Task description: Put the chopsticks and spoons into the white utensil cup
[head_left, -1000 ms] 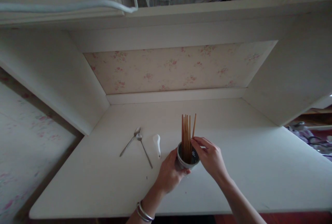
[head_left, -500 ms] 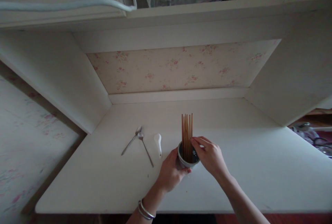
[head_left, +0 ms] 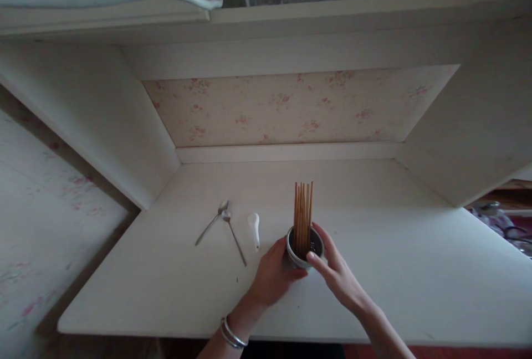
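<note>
A grey metal holder stands on the white desk with several wooden chopsticks upright in it. My left hand, with silver bangles at the wrist, is wrapped round the holder's left side. My right hand rests against the holder's right rim, fingers loosely apart and holding nothing. Two metal spoons lie crossed to the left, and a white ceramic spoon lies between them and the holder.
The desk sits in an alcove with a floral back panel and white side walls. A shelf above holds bottles and a white cable. Clutter shows at the far right edge.
My right hand let go of the chopsticks and dropped to the holder's right rim. The chopsticks now stand bunched together in the holder.
</note>
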`<state>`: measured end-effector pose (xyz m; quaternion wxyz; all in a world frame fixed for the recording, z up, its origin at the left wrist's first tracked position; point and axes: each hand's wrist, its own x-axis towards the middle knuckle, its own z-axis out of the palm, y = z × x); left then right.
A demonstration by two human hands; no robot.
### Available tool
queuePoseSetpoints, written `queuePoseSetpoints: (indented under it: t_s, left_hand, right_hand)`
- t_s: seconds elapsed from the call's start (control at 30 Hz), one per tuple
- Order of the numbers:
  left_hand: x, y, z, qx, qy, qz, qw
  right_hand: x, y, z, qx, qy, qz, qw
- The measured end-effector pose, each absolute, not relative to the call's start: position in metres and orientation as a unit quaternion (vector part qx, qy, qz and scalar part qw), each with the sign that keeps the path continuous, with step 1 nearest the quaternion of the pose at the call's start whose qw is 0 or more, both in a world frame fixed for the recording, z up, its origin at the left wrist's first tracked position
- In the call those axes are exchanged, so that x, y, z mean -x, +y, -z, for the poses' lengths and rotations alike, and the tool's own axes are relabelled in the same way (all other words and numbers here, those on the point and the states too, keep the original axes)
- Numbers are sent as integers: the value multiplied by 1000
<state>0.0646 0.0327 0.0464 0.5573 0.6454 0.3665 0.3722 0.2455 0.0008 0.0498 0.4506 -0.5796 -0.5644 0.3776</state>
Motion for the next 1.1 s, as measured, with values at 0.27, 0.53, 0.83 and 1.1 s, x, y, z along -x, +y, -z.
queuePoseSetpoints:
  t_s: [0.27, 0.53, 0.83, 1.1]
  left_hand:
    - [-66, 31, -35, -701, 383, -380, 467]
    - [-5, 41, -40, -635, 535, -348, 435]
    - [63, 113, -47, -634, 741, -150, 165]
    - [49, 132, -36, -632, 764, -76, 108]
  right_hand:
    - [-236, 1, -14, 588, -585, -335, 447]
    - [-238, 2, -3, 597, -589, -326, 437]
    - [-237, 2, -3, 593, -606, -315, 426]
    - [-235, 1, -1, 593, -594, -315, 443]
